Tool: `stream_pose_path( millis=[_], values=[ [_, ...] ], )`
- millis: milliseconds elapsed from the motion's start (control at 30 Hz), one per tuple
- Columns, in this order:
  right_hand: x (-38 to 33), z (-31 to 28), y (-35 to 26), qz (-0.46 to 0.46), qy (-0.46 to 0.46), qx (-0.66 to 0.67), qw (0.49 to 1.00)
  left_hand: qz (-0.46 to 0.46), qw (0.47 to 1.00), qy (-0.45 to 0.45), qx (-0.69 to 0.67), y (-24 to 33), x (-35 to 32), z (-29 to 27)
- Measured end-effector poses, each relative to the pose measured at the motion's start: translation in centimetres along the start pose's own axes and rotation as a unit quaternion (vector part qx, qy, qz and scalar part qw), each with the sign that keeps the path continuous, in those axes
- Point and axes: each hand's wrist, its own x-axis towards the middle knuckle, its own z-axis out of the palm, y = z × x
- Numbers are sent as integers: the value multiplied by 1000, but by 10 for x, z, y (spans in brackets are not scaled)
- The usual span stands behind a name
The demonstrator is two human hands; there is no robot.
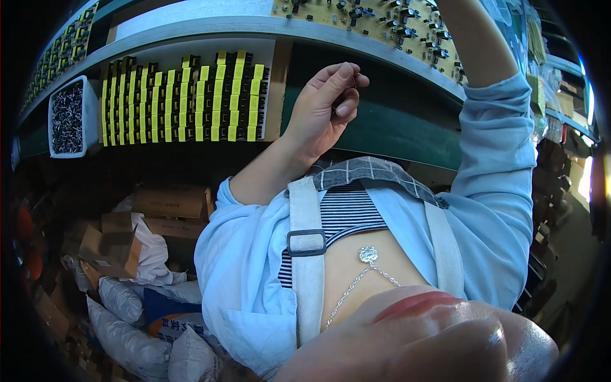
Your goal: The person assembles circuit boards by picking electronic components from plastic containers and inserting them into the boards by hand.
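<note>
My left hand (328, 105) is raised over the dark green bench top (382, 118), near the bench edge. Its fingers curl in under the thumb, closed round something small and dark that I cannot make out. From the right, my right forearm (480, 41) reaches over the boards and leaves the picture at the top, so the right hand is out of sight. Beneath that reach lies a tan panel of circuit boards (375, 25), dotted with small black and silver components. A pale metal rail (305, 27) runs between this panel and the bench top.
Rows of yellow-and-black components (184, 105) fill a cardboard tray (280, 95) on the left. Beside it, a white bin (88, 114) holds small metal-legged parts. More boards (60, 57) lie at far left. Cardboard boxes (168, 200) and stuffed sacks (124, 334) crowd the lower left.
</note>
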Motion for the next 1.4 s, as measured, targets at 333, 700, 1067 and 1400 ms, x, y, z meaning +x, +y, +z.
stream_pose_path(
  millis=[333, 700, 1067, 1400],
  values=[
    [-20, 0, -17, -14, 70, -61, 996, 18, 999, -45, 3, 1, 4, -5],
    [-137, 71, -66, 85, -100, 565, 814, 111, 990, 22, 87, 10, -1, 13],
    [-159, 81, -81, 85, -20, 649, 756, 357, 873, -58, 326, 1, -3, -1],
    [-133, 63, -70, -221, 173, 79, 956, 98, 993, 8, 66, 5, -3, 9]
  ],
)
